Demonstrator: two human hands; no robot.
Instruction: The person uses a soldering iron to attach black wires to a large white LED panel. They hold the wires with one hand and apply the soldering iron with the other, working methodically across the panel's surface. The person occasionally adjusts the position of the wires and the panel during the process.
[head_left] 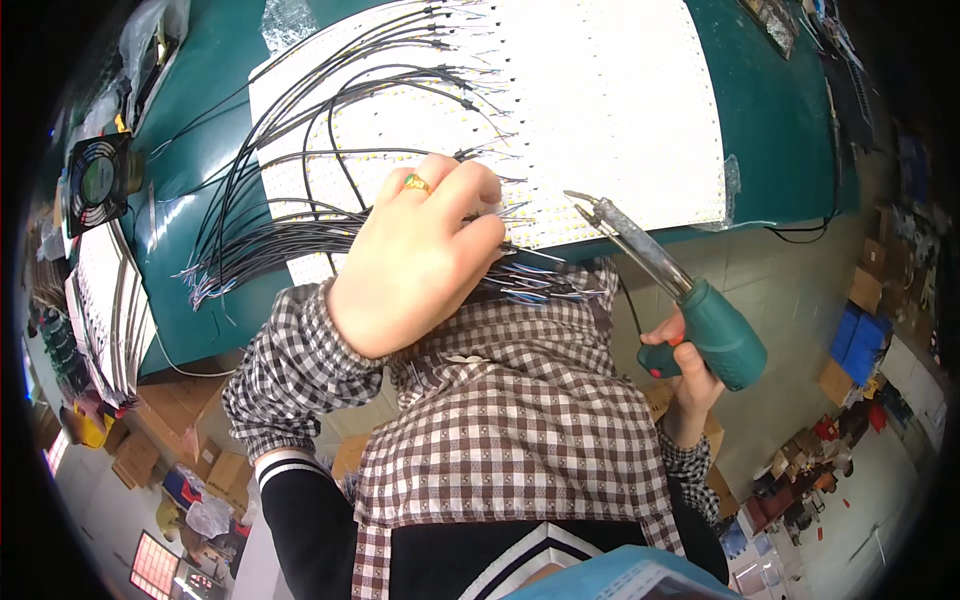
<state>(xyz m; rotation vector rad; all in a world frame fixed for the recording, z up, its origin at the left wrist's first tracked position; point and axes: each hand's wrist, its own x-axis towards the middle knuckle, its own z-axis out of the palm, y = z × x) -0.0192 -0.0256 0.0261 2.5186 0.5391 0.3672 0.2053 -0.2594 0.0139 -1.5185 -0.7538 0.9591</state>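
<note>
Right up close at the bottom edge, here's the smooth pale blue of a face mask (640, 578), and above it a brown-and-white checked apron (510, 430), soft cloth rippling into folds. Sleeve covers (295, 360) in crinkled black-and-white gingham ring the forearms.

Now to the hands! The right hand (698, 380), right of centre, is closed around a soldering gun (725, 340): chunky, rounded green plastic handle, twin metal rods, dull scuffed barrel, the narrow tip slanting up and left over the panel's lower edge. Whether it touches, I can't tell. The left hand (415, 265), dead centre, is curled knuckles up, a gold ring (415, 182) with a green stone on one finger; the fingertips are hidden, so what they pinch can't be told.

Under that hand runs a bundle of black cables (290, 230), slim and glossy, fanning into hair-fine coloured wire ends (540, 285). More arc across the white panel (620, 110), a flat, dotted sheet filling the upper middle. It lies on the shiny green tabletop (790, 170).

Over at the left, a square black fan (100, 183) sits above stacked thin white sheets (105, 310); beyond, lower left, brown cardboard boxes (230, 475).
</note>
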